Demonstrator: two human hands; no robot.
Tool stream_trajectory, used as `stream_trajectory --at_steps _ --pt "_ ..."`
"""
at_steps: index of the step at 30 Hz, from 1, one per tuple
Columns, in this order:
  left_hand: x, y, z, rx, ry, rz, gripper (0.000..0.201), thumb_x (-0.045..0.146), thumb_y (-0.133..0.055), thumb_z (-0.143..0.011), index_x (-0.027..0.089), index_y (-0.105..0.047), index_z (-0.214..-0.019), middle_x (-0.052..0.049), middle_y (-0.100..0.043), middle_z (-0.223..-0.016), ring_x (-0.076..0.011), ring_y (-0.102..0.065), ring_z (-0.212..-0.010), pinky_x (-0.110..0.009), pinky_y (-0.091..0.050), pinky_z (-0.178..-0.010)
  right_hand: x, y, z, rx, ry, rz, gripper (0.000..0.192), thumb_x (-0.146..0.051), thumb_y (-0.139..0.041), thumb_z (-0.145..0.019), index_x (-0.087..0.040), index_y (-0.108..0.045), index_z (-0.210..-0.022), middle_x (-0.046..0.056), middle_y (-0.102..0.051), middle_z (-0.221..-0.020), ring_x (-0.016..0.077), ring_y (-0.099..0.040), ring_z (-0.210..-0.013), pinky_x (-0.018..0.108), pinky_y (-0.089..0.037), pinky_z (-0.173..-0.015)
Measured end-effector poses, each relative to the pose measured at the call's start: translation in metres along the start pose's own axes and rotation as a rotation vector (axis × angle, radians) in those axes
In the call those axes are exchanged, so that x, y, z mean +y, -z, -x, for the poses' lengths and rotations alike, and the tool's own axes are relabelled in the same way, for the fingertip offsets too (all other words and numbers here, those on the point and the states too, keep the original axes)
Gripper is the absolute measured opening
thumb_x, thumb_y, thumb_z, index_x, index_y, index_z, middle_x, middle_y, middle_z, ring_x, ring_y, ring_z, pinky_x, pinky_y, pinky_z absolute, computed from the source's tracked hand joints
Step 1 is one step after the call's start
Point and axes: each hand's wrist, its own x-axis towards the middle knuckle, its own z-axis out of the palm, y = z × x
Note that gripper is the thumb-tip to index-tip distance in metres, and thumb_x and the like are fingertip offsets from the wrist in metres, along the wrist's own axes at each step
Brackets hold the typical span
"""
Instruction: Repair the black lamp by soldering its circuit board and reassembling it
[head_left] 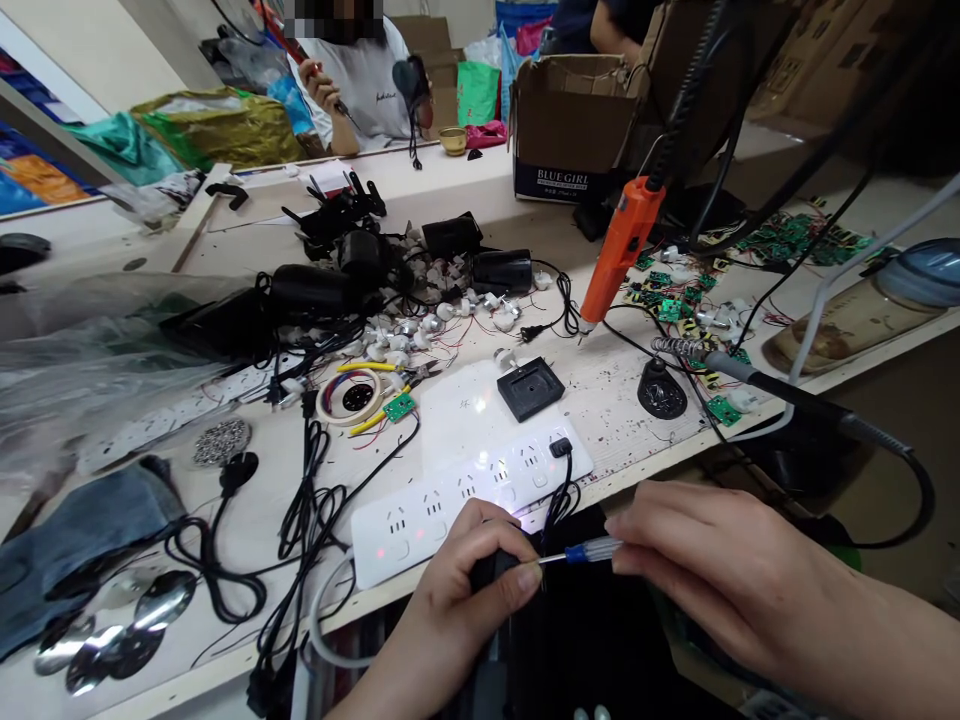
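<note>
Below the table's front edge, my left hand [469, 585] is closed around a black part [491, 570], mostly hidden by the fingers and against dark clothing. My right hand [712, 555] pinches the handle of a small screwdriver [592, 551], clear with a blue collar. Its thin metal shaft points left, and the tip meets the black part beside my left thumb. Just beyond both hands lies a white power strip [371, 550] with a black plug [560, 447] in its right end. A black square block [531, 388] rests behind the strip.
An orange electric screwdriver [622, 245] hangs above the table. A soldering iron [757, 378] lies at the right near green circuit boards [671, 310]. Black housings [311, 290], small motors and cords [304, 500] crowd the left and middle. Across the table, a person [360, 90] holds tools.
</note>
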Motion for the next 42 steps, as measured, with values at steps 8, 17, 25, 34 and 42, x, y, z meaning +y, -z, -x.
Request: stream_trajectory --at_steps 8,17,25,34,42 --pt "-0.004 0.000 0.000 0.020 -0.004 0.057 0.033 0.051 -0.060 -0.086 0.021 -0.063 -0.073 -0.003 -0.050 -0.096 -0.0222 -0.049 -0.103 -0.032 -0.032 -0.093 0.002 0.001 -0.005 -0.050 0.120 -0.076 0.029 0.001 -0.030 -0.093 -0.015 -0.054 -0.090 0.005 -0.048 -0.087 0.0140 -0.049 -0.073 0.024 -0.042 -0.063" --pt "-0.005 0.000 0.000 0.024 0.017 0.070 0.034 0.052 -0.061 -0.084 0.021 -0.061 -0.072 -0.003 -0.049 -0.099 -0.0236 -0.048 -0.106 -0.034 -0.030 -0.096 0.000 0.000 -0.009 0.016 -0.025 -0.134 0.010 -0.019 -0.047 -0.101 -0.019 -0.058 -0.101 0.001 -0.057 -0.083 0.0145 -0.055 -0.072 0.024 -0.043 -0.064" --pt "-0.002 0.001 0.004 0.018 0.046 0.066 0.044 0.046 -0.074 -0.075 0.029 -0.060 -0.113 -0.002 -0.055 -0.110 -0.0239 -0.052 -0.105 -0.033 -0.037 -0.091 -0.001 0.000 -0.006 -0.092 0.028 -0.157 0.020 -0.007 -0.036 -0.099 -0.017 -0.052 -0.093 0.004 -0.048 -0.093 0.0146 -0.050 -0.078 0.025 -0.044 -0.068" --pt "0.001 -0.002 0.007 0.015 0.142 0.273 0.056 0.041 -0.080 -0.071 0.028 -0.050 -0.116 0.001 -0.056 -0.097 -0.0138 -0.052 -0.080 -0.023 -0.041 -0.069 -0.009 -0.002 -0.013 -0.067 -0.009 -0.191 0.029 -0.007 -0.048 -0.095 -0.024 -0.049 -0.119 0.004 -0.057 -0.108 0.0166 -0.060 -0.097 0.025 -0.051 -0.082" --pt "-0.003 0.002 0.005 -0.041 0.079 0.249 0.044 0.040 -0.077 -0.074 0.026 -0.053 -0.109 0.002 -0.054 -0.090 -0.0121 -0.050 -0.076 -0.022 -0.039 -0.065 -0.018 -0.016 -0.019 -0.048 0.057 -0.026 0.018 -0.014 -0.043 -0.099 -0.016 -0.057 -0.110 0.005 -0.065 -0.088 0.0187 -0.064 -0.072 0.028 -0.052 -0.064"
